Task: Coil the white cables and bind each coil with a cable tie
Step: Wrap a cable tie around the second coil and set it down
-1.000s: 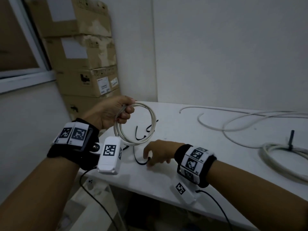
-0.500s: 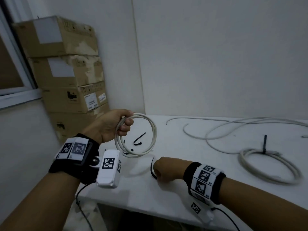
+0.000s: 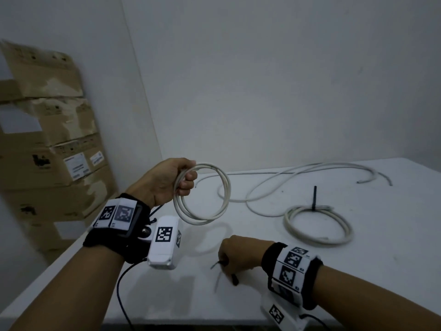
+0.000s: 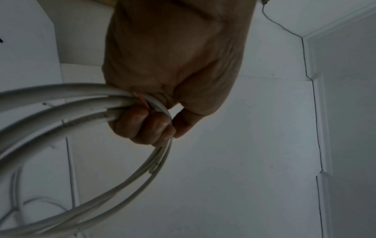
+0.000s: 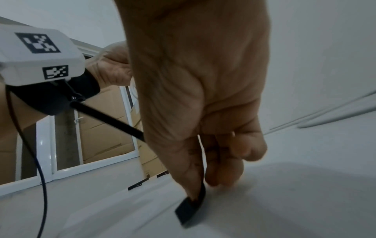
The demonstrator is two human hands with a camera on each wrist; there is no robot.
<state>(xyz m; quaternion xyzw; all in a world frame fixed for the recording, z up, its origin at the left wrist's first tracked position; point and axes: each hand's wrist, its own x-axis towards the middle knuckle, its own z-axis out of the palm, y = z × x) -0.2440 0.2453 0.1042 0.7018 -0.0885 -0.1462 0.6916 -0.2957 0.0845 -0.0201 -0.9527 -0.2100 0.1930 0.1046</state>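
My left hand (image 3: pixel 167 181) grips a small white cable coil (image 3: pixel 202 213) and holds it up above the table's left part; in the left wrist view the fingers (image 4: pixel 142 124) curl round the bundled turns (image 4: pixel 61 103). Lower down, my right hand (image 3: pixel 238 253) pinches a black cable tie (image 3: pixel 232 278) just over the table; the right wrist view has the tie (image 5: pixel 191 207) between thumb and fingers. A larger white coil (image 3: pixel 317 225) bound with an upright black tie (image 3: pixel 314 198) lies at the right. Loose white cable (image 3: pixel 298 173) trails along the back.
The white table (image 3: pixel 358 271) stands against a white wall. Stacked cardboard boxes (image 3: pixel 47 151) rise past its left edge. A black wire (image 3: pixel 121 297) hangs from my left wrist camera (image 3: pixel 164 242) near the table's front edge.
My right hand picked a black tie off the table and drew back toward me. The left hand kept the small coil raised. My view swung right and up.
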